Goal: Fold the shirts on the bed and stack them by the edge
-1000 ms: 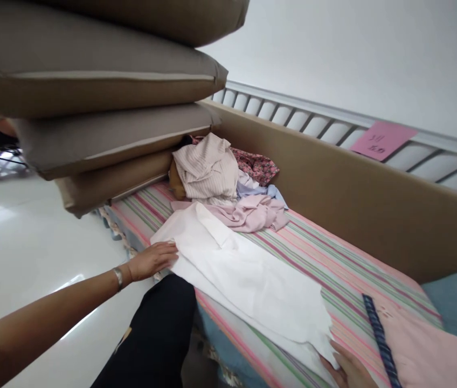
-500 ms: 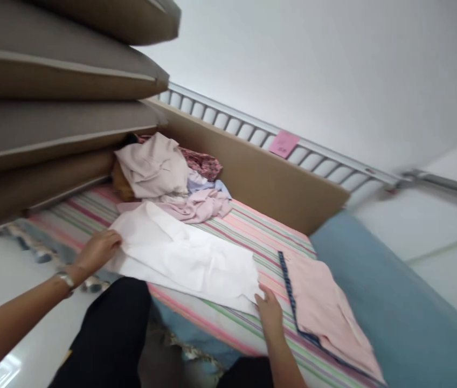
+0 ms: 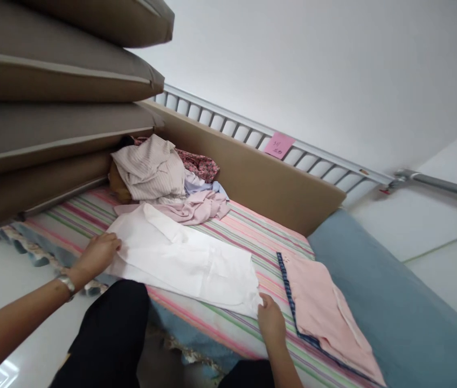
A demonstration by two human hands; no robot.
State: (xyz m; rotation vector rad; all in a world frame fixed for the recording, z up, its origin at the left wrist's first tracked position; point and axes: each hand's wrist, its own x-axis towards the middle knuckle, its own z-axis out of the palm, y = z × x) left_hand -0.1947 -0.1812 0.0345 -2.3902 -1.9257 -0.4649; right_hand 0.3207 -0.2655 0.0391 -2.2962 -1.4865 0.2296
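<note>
A white shirt (image 3: 196, 264), folded lengthwise, lies across the striped sheet (image 3: 240, 342) in front of me. My left hand (image 3: 98, 254) pinches its left end, with a silver-coloured band around the wrist. At the opposite end, the right corner of the fabric is held between the fingertips of my right hand (image 3: 271, 319). To the right of that hand rests a folded pink garment (image 3: 325, 312) with a dark blue patterned edge showing underneath. Beyond the shirt's left end sits a rumpled heap of clothes, a striped beige one (image 3: 151, 167) on top and a pale pink one (image 3: 202, 207) nearest.
Thick grey-brown cushions (image 3: 59, 124) are stacked at the left. A brown board (image 3: 248, 167) and a metal rail with a pink note (image 3: 279, 145) run along the back. Blue padding (image 3: 390, 291) borders the right side. My dark-clothed knees are at the near edge.
Both hands keep hold of the white shirt, which looks slightly flatter and straighter. My right hand has shifted a little down. The view has moved slightly and is sharper.
</note>
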